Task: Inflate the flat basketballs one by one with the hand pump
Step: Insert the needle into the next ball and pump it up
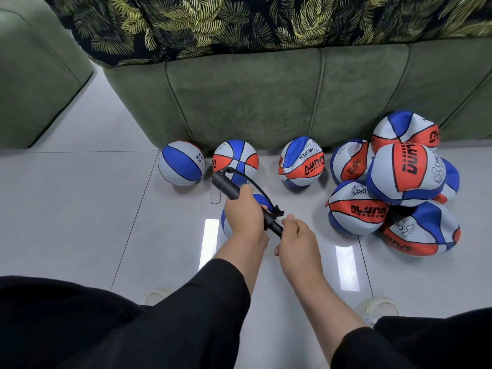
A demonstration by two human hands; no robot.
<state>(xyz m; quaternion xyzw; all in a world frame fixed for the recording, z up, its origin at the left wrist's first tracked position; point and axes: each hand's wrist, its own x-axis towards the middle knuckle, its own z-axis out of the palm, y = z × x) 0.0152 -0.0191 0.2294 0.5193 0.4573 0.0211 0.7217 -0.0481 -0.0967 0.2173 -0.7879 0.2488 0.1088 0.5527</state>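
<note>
The left hand (245, 214) grips the black hand pump (231, 187) by its barrel; the right hand (295, 233) clasps its handle end. A basketball (226, 222) lies beneath them. Flat basketballs (407, 177) heap at three o'clock on the floor (80, 209).

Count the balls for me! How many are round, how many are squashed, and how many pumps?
Round balls in the row by the sofa: 3
Squashed balls in the pile: 6
Ball under the hands, mostly hidden: 1
Pump: 1
Total: 11
</note>
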